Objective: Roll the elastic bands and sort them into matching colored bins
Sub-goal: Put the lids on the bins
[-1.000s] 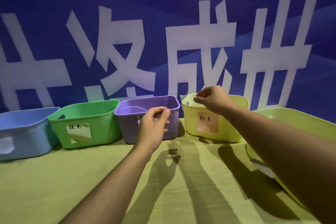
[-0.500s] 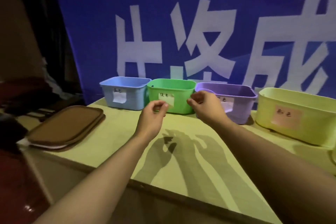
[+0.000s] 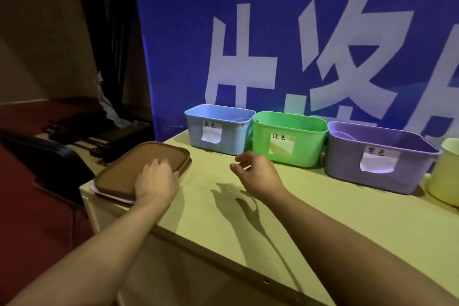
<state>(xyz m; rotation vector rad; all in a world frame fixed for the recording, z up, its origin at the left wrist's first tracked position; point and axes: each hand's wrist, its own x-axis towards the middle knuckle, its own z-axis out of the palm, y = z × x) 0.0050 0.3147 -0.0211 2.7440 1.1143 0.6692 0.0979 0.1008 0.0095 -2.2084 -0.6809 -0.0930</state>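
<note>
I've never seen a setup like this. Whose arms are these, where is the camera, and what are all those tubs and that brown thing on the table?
There is no machine here: the arms belong to a person wearing a wide-angle camera on the head, so the one picture looks forward and down along both forearms. The left hand rests on a brown lidded container at the left corner of the yellow-green table. The right hand hangs above the table with its fingers loosely curled; I can see nothing in it. Along the back stand plastic bins, each with a paper label: a blue bin, a green bin and a purple bin, with a yellow bin cut off at the right edge. Behind them hangs a blue banner with large white characters. No elastic bands show.
</note>
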